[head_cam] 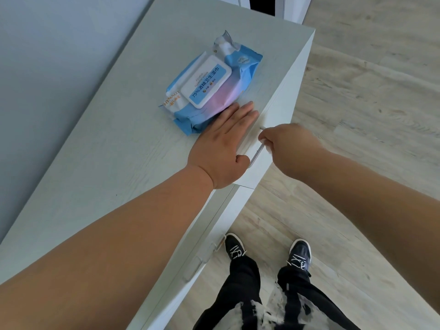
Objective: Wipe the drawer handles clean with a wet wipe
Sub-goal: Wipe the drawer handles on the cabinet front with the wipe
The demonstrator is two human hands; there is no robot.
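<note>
A blue and pink pack of wet wipes (209,84) lies on the pale cabinet top (114,148), its white lid shut. My left hand (223,144) lies flat on the cabinet top beside the pack, fingers straight, thumb over the front edge. My right hand (288,144) curls its fingers round the metal handle (257,154) of the upper drawer front. No wipe shows in either hand; the right palm is hidden. A second handle (202,260) sits on a drawer front lower in the view.
A grey wall runs along the left of the cabinet. Light wood flooring (357,115) spreads to the right. My legs in black trousers and my dark shoes (266,251) stand close to the drawer fronts. A doorway shows at the top.
</note>
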